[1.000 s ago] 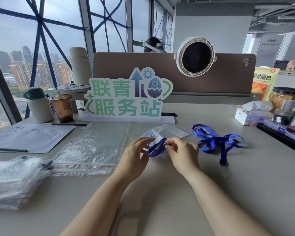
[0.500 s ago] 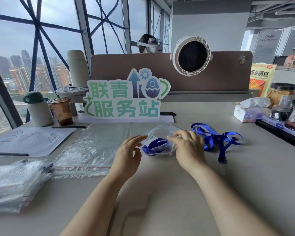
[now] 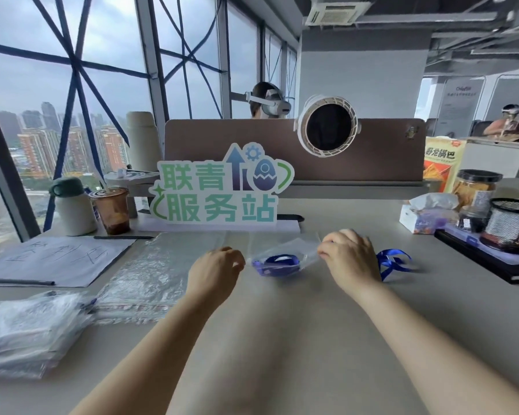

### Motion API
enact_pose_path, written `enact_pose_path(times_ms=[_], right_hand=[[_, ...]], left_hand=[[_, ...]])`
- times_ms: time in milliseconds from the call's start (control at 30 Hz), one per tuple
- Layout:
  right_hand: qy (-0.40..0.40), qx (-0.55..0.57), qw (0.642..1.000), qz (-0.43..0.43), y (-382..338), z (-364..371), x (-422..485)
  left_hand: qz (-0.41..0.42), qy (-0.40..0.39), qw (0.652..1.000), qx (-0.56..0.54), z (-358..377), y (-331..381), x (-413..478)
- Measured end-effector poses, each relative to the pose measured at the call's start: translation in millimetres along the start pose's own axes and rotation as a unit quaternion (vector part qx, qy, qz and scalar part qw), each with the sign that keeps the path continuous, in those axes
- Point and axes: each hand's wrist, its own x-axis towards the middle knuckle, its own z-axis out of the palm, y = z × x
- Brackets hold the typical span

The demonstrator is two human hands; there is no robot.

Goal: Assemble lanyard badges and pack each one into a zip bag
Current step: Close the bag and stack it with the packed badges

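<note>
A small clear zip bag lies on the grey desk between my hands, with a coiled blue lanyard inside it. My left hand has its fingers curled at the bag's left edge and pinches it. My right hand pinches the bag's right corner. A second, loose blue lanyard lies just right of my right hand, partly hidden behind it.
A stack of flat empty zip bags lies left of my hands, and a pile of filled bags sits at the near left. Behind stand a paper sheet, cups, a sign, a tissue box and a mesh holder.
My hands have moved apart to the two ends of the bag, and the blue lanyard now lies fully inside it. The view has tilted upward.
</note>
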Motion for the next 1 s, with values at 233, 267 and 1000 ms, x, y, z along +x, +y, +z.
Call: enact_pose_path(times_ms=[233,267,1000], right_hand=[[-0.036,0.090,0.995,-0.007,6,-72,44],[-0.040,0.108,0.993,-0.006,6,-85,51],[-0.064,0.353,0.930,0.079,5,-175,103]], left_hand=[[-0.032,0.053,0.995,-0.080,-71,10,48],[-0.036,0.068,0.993,-0.092,-82,14,54],[-0.056,0.117,0.954,-0.269,-156,43,96]])
